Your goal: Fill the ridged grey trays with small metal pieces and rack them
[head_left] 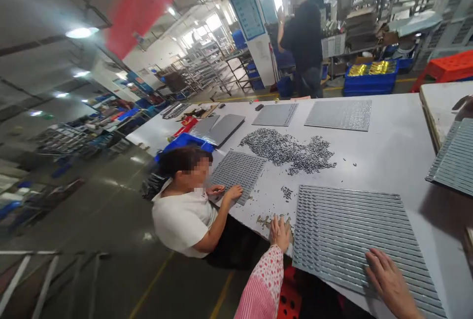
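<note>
My left hand (280,233) rests at the table's front edge, fingers a little apart and bent down, with nothing visible in it. Just right of it lies a large grey ridged board (351,240), whose left columns hold rows of small dark pieces. My right hand (388,279) lies on the lower right part of this board, fingers spread, holding nothing. A tiny cluster of metal pieces (286,193) sits beyond my left hand. Farther back spreads a big heap of small metal pieces (281,147) on the white table (391,156).
At left, a seated person in a white top (185,215) has both hands on another board (238,171). More boards (338,114) lie at the back. Another board (454,156) is raised at the right edge beside a partly visible hand. A person in dark clothes (305,38) stands beyond the table.
</note>
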Available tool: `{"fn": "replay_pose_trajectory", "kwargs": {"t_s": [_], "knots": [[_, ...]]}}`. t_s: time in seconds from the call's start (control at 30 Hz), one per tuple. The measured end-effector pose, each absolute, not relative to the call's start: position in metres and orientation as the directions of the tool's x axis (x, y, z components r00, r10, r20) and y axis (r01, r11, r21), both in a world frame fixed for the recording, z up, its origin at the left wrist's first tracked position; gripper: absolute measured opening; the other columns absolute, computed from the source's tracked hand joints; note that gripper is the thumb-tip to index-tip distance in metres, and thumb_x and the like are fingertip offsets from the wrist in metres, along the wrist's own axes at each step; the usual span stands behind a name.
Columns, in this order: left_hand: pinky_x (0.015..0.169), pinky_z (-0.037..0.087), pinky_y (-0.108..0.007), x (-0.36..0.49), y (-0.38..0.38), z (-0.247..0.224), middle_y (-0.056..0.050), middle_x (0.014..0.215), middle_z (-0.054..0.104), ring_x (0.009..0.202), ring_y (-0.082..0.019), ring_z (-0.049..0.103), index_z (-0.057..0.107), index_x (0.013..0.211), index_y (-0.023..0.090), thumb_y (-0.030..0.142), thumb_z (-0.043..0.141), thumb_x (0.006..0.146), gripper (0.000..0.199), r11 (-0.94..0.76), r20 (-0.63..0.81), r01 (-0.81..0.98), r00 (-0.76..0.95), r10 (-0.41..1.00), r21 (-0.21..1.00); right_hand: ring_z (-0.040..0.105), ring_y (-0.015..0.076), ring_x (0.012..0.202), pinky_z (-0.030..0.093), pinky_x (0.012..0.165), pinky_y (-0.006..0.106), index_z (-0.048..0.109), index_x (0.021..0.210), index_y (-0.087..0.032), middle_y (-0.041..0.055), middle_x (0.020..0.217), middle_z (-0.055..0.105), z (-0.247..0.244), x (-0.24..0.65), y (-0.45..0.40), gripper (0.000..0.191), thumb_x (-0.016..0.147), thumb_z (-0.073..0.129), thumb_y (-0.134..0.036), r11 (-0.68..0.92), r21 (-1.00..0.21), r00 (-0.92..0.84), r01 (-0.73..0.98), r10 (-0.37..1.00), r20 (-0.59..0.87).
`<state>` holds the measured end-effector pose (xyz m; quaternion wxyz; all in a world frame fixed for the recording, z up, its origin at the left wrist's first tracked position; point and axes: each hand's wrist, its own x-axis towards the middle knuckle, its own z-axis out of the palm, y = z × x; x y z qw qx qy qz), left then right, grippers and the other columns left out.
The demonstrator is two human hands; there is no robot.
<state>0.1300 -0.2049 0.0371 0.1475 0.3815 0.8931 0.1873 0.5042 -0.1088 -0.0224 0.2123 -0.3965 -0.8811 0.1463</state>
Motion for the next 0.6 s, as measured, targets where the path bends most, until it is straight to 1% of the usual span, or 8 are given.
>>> {"fn": "replay_pose_trajectory", "kwargs": {"t_s": [0.1,0.23,0.3,0.4,0.5,0.6], "knots": [[0.107,0.021,-0.048,0.093,-0.161,0.02,-0.018,0.144,0.034,0.132,-0.033,0.029,0.048,0.127,0.017,0.025,0.057,0.074,0.054,0.581,-0.108,0.684,-0.602,0.791,0.441,0.049,0.0299,0.118,0.043,0.096,0.046,0.056,0.115,-0.027,0.0067,0.128,0.053,-0.032,0.479,-0.097,0.038,0.082,0.046,-0.044,0.631,-0.368,-0.611,0.684,0.77,0.184],[0.109,0.012,-0.049,0.053,-0.097,-0.002,-0.017,0.148,0.027,0.136,-0.031,0.02,0.041,0.132,0.017,0.034,0.057,0.076,0.061,0.491,-0.1,0.742,-0.505,0.857,0.457,0.046,0.0292,0.121,0.039,0.1,0.046,0.052,0.121,-0.024,0.0076,0.13,0.051,-0.041,0.468,-0.099,0.042,0.083,0.046,-0.042,0.619,-0.325,-0.616,0.715,0.778,0.125],[0.109,0.01,-0.049,0.037,-0.06,-0.01,-0.018,0.149,0.024,0.138,-0.032,0.015,0.039,0.134,0.014,0.039,0.059,0.075,0.067,0.44,-0.086,0.759,-0.459,0.884,0.48,0.045,0.0293,0.121,0.037,0.101,0.046,0.051,0.122,-0.023,0.0085,0.131,0.051,-0.042,0.467,-0.102,0.044,0.084,0.045,-0.043,0.6,-0.308,-0.6,0.738,0.793,0.106],[0.108,0.011,-0.052,0.019,-0.002,-0.016,-0.019,0.15,0.018,0.138,-0.033,0.008,0.035,0.136,0.012,0.039,0.058,0.078,0.069,0.374,-0.049,0.767,-0.411,0.91,0.522,0.044,0.029,0.123,0.035,0.103,0.046,0.049,0.125,-0.023,0.0081,0.133,0.048,-0.042,0.465,-0.103,0.046,0.084,0.045,-0.044,0.612,-0.271,-0.607,0.743,0.787,0.111],[0.108,0.017,-0.051,0.013,0.046,-0.014,-0.017,0.145,0.028,0.136,-0.032,0.016,0.041,0.132,0.016,0.035,0.056,0.08,0.058,0.33,-0.031,0.741,-0.385,0.922,0.584,0.043,0.0287,0.123,0.034,0.104,0.046,0.048,0.127,-0.021,0.0071,0.135,0.047,-0.041,0.463,-0.101,0.049,0.084,0.047,-0.045,0.657,-0.23,-0.637,0.718,0.753,0.164],[0.101,0.029,-0.052,0.026,0.069,-0.004,-0.016,0.134,0.041,0.126,-0.03,0.035,0.05,0.121,0.014,0.03,0.055,0.084,0.041,0.341,-0.052,0.666,-0.414,0.909,0.664,0.047,0.0279,0.12,0.036,0.103,0.045,0.052,0.123,-0.023,0.0056,0.134,0.049,-0.038,0.462,-0.097,0.047,0.083,0.047,-0.046,0.664,-0.242,-0.626,0.707,0.748,0.221]]}}
